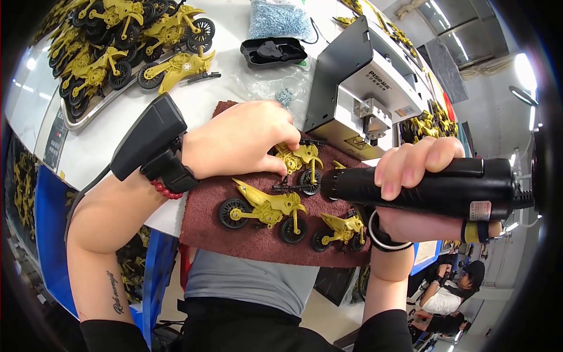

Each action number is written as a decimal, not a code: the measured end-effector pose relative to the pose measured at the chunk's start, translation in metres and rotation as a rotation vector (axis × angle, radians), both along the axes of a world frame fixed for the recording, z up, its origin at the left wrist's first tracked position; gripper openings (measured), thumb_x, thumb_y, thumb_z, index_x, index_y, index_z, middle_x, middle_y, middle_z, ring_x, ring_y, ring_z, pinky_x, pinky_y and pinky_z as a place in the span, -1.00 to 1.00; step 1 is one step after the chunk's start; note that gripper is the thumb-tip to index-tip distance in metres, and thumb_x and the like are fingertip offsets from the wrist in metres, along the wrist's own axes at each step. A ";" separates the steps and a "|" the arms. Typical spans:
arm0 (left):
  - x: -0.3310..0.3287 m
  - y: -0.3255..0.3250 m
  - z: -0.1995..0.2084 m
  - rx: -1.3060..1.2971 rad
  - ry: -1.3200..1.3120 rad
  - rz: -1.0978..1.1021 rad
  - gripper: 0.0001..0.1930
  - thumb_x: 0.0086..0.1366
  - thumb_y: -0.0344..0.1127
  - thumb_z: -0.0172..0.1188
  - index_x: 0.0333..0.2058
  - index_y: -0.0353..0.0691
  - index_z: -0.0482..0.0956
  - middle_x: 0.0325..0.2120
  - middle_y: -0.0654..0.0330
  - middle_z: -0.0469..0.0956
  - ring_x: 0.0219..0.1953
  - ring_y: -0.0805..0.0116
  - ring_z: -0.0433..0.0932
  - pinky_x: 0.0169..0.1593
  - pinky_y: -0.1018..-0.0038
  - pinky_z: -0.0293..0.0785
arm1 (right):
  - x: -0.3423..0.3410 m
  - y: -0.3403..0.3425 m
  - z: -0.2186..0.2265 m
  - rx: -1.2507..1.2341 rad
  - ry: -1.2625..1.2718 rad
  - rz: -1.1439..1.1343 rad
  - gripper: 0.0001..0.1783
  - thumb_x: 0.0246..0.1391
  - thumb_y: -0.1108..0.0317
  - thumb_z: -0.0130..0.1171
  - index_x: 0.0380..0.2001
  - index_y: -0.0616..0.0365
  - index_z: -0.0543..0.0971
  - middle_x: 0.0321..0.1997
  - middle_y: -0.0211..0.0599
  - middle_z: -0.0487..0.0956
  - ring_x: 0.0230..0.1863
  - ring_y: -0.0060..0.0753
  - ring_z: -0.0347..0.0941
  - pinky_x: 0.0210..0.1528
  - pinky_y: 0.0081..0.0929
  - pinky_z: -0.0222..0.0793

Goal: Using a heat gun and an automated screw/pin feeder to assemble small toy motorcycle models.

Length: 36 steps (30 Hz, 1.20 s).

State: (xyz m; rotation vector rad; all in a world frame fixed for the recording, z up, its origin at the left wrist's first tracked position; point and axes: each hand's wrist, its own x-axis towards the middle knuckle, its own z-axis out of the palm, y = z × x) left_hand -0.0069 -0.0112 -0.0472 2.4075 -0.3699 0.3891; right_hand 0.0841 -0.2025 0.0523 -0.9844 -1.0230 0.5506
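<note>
My left hand [246, 135] is closed on a small yellow toy motorcycle [305, 157], its thumb and fingers pinching the body while a black spoked wheel shows below. In my right hand [413, 167] is a black electric screwdriver [463, 186], held sideways with its tip end pointing left at the toy's wheel. Whether the tip touches the toy cannot be made out. Nearer to me, a larger-looking yellow toy motorcycle [264, 210] and another toy motorcycle [341, 230] lie on a brown cloth [202, 226]. Part of one more yellow toy shows behind the screwdriver.
A grey metal machine [352, 88] stands at the far right of the cloth. Behind it are a black tray [272, 53] and a bag of small screws [280, 20]. Many yellow toy motorcycles fill a metal tray [88, 120] at far left. Blue bins [158, 276] stand below.
</note>
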 end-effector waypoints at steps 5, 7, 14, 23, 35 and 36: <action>0.000 0.000 0.000 0.004 0.006 -0.001 -0.71 -0.12 -0.23 0.35 -0.40 -0.22 0.58 -0.42 0.17 0.50 -0.25 0.16 0.44 -0.16 0.34 0.37 | 0.004 -0.004 -0.006 0.069 0.148 0.117 0.08 -0.68 -0.58 0.20 -0.38 0.30 0.37 -0.54 -0.11 0.42 -0.58 -0.23 0.37 -0.48 -0.34 0.34; 0.000 -0.001 0.000 -0.007 0.008 0.010 -0.72 -0.12 -0.24 0.35 -0.40 -0.22 0.58 -0.42 0.17 0.49 -0.25 0.16 0.43 -0.15 0.33 0.37 | -0.001 0.000 -0.009 0.064 0.106 0.045 0.01 -0.57 -0.61 0.09 -0.42 0.22 0.34 -0.57 -0.22 0.39 -0.65 -0.32 0.34 -0.55 -0.39 0.31; -0.003 -0.002 0.003 0.012 0.043 0.034 -0.71 -0.10 -0.24 0.34 -0.38 -0.22 0.57 -0.41 0.17 0.49 -0.24 0.14 0.42 -0.12 0.33 0.35 | 0.008 -0.004 -0.005 0.113 0.056 0.235 0.07 -0.62 -0.56 0.21 -0.36 0.33 0.38 -0.49 -0.07 0.45 -0.56 -0.18 0.41 -0.48 -0.32 0.36; -0.004 -0.006 -0.002 0.075 0.014 0.025 -0.73 -0.06 -0.24 0.31 -0.37 -0.21 0.53 -0.39 0.14 0.45 -0.22 0.14 0.41 -0.12 0.34 0.35 | 0.013 -0.007 -0.006 0.192 -0.006 0.202 -0.08 -0.42 -0.50 0.18 -0.34 0.23 0.38 -0.42 -0.10 0.47 -0.60 -0.24 0.44 -0.57 -0.40 0.35; -0.016 -0.054 0.015 -0.004 -0.253 0.078 -0.51 0.00 -0.18 0.25 -0.14 -0.40 0.42 -0.12 -0.06 0.39 0.03 -0.02 0.32 0.13 0.18 0.19 | 0.061 -0.026 0.058 0.211 -0.127 -0.048 0.07 -0.48 -0.62 -0.01 -0.24 0.26 0.42 -0.40 -0.23 0.38 -0.47 -0.34 0.31 -0.34 -0.48 0.23; -0.025 -0.061 0.013 0.069 -0.207 0.092 -0.41 0.05 -0.06 0.19 -0.07 -0.45 0.36 -0.05 -0.13 0.33 0.10 -0.07 0.24 0.18 0.14 0.11 | 0.063 -0.018 0.050 0.216 -0.072 -0.090 0.07 -0.47 -0.63 -0.03 -0.27 0.26 0.44 -0.42 -0.23 0.39 -0.50 -0.34 0.32 -0.39 -0.48 0.25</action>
